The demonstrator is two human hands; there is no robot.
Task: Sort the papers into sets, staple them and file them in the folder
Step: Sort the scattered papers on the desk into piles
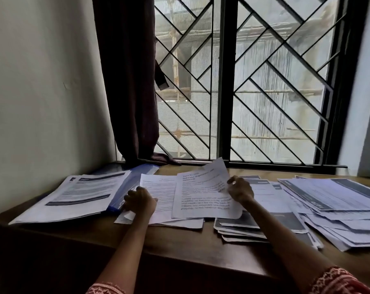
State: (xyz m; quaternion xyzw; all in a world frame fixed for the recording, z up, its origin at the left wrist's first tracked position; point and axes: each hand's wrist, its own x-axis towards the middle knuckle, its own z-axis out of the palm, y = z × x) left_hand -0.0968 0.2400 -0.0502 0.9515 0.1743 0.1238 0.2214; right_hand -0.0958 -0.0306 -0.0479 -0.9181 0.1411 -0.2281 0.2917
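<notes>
folder left on table, loose papers right.

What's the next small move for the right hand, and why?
Probably lay the lifted sheet on the pile it matches. The right hand pinches its right edge and its far end curls up off the table; the left hand rests on the middle pile by the blue folder.

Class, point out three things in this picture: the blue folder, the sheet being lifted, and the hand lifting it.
blue folder [124, 188], head view: its blue inner cover beside the filed papers.
lifted sheet [203, 196], head view: middle of the printed page.
right hand [240, 188], head view: back of the hand at the sheet's right edge.
</notes>
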